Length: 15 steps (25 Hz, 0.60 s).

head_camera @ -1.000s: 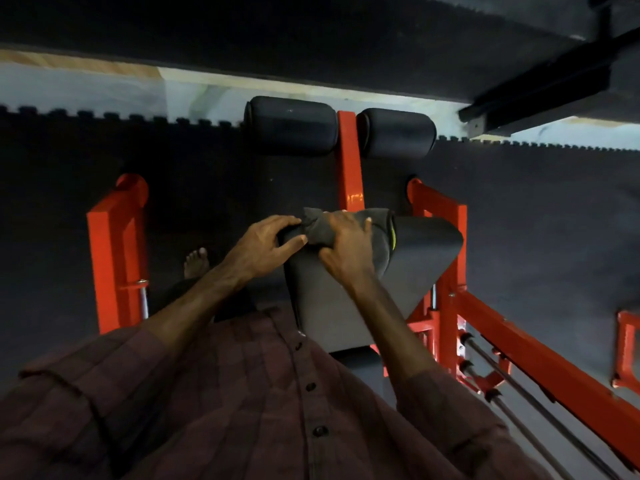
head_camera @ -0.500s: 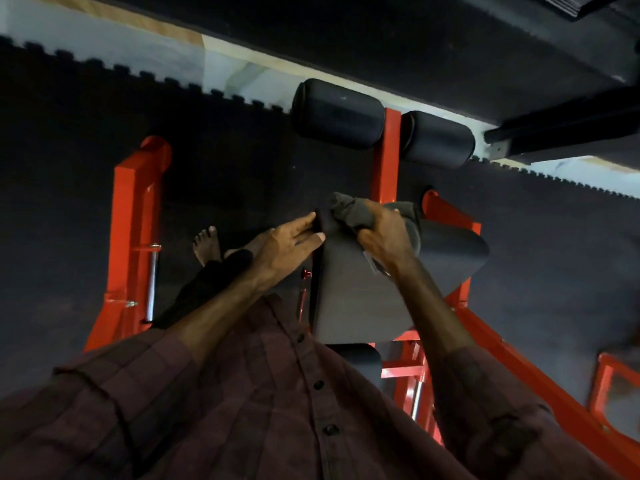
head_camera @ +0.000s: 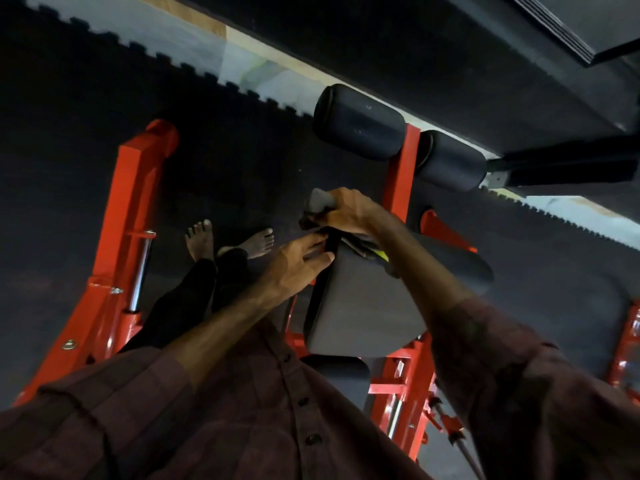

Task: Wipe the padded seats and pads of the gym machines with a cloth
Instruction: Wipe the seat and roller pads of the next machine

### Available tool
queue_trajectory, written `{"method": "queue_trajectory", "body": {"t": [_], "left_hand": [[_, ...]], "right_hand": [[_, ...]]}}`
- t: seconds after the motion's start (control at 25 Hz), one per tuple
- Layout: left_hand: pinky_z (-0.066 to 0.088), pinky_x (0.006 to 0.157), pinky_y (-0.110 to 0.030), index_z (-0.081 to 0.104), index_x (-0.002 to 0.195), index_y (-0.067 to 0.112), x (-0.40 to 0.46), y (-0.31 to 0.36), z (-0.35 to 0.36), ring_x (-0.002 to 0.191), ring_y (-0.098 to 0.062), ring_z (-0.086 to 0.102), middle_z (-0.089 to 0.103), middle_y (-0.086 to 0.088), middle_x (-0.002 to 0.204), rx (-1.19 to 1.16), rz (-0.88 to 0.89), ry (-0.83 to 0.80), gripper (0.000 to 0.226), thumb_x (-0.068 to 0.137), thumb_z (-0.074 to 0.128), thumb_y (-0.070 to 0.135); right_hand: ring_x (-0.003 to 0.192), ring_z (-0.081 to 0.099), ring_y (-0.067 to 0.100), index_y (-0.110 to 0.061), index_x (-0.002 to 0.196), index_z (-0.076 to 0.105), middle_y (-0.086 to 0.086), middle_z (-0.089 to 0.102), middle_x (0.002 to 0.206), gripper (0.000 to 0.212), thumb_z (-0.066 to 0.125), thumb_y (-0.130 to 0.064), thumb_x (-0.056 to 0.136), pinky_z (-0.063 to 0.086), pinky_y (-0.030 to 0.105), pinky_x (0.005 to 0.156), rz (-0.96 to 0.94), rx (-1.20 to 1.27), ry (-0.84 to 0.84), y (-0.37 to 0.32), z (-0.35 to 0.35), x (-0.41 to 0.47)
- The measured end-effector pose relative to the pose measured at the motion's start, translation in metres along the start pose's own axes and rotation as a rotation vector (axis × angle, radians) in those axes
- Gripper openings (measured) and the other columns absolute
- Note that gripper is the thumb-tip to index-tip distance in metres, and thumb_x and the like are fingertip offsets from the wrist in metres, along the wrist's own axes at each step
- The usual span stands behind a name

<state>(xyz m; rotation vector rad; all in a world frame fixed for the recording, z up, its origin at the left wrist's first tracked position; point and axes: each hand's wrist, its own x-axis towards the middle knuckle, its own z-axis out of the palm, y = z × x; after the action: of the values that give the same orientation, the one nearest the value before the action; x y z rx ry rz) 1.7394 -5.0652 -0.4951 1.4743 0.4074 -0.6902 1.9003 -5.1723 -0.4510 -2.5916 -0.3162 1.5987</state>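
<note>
A grey padded seat (head_camera: 360,303) on a red machine frame lies just in front of my body. My right hand (head_camera: 349,211) grips a bunched grey cloth (head_camera: 320,204) and holds it against the seat's far left corner. My left hand (head_camera: 299,263) rests with fairly straight fingers on the seat's left edge, just below the cloth. Two black roller pads, one on the left (head_camera: 360,121) and one on the right (head_camera: 450,161), sit on a red post beyond the seat. A second pad (head_camera: 457,271) shows to the right, partly hidden by my right arm.
A red frame arm (head_camera: 128,216) with a chrome rod stands at the left. Red frame bars (head_camera: 405,386) run under the seat, and another red part (head_camera: 627,344) shows at the right edge. My bare feet (head_camera: 201,237) stand on black rubber floor mats (head_camera: 69,133). A small pad (head_camera: 341,375) sits below the seat.
My right hand has carried the cloth from the seat's far end to its far left corner. My left hand stays at the left edge. The view has tilted and shifted left.
</note>
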Motion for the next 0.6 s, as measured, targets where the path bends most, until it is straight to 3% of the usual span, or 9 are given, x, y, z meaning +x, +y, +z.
{"method": "queue_trajectory", "body": {"t": [0.08,0.2,0.32,0.48,0.6], "left_hand": [[0.050,0.105,-0.019,0.058,0.147,0.023,0.003,-0.003,0.000,0.138,-0.011,0.057,0.062,0.005,0.144,-0.075,0.030,0.031,0.054,0.096,0.075,0.021],[0.049,0.112,-0.027,0.057,0.150,0.020,0.008,0.000,-0.007,0.140,-0.006,0.052,0.058,0.006,0.150,0.013,0.092,0.050,0.056,0.097,0.075,0.027],[0.047,0.118,-0.041,0.059,0.148,0.026,0.011,0.007,-0.012,0.143,-0.005,0.050,0.056,0.009,0.154,0.094,0.099,0.053,0.066,0.089,0.071,0.053],[0.049,0.115,-0.047,0.062,0.130,0.040,0.024,0.003,-0.014,0.142,-0.006,0.052,0.055,0.019,0.153,0.184,0.101,0.072,0.059,0.082,0.062,0.075],[0.052,0.109,-0.040,0.056,0.126,0.042,0.038,0.016,-0.010,0.133,-0.009,0.060,0.062,0.016,0.143,0.260,0.118,0.052,0.044,0.091,0.065,0.067]], "right_hand": [[0.106,0.067,0.020,-0.021,0.120,0.072,0.003,0.072,0.114,0.036,0.075,-0.043,0.092,0.053,0.036,0.094,0.028,0.070,-0.050,0.003,-0.006,0.021],[0.107,0.068,0.019,-0.020,0.116,0.073,0.004,0.072,0.115,0.039,0.075,-0.049,0.090,0.053,0.037,0.096,0.045,0.156,-0.002,0.022,-0.010,0.033],[0.106,0.065,0.020,-0.024,0.113,0.070,0.002,0.070,0.113,0.035,0.072,-0.052,0.093,0.049,0.035,0.091,0.105,0.139,-0.021,0.058,-0.017,0.026],[0.115,0.065,0.019,-0.017,0.117,0.072,0.001,0.071,0.117,0.026,0.075,-0.031,0.095,0.051,0.025,0.093,0.218,0.262,0.022,0.126,-0.028,0.002],[0.114,0.055,0.015,-0.004,0.134,0.064,0.002,0.060,0.121,0.037,0.068,-0.019,0.101,0.044,0.030,0.103,0.261,0.430,0.042,0.147,-0.036,-0.031]]}}
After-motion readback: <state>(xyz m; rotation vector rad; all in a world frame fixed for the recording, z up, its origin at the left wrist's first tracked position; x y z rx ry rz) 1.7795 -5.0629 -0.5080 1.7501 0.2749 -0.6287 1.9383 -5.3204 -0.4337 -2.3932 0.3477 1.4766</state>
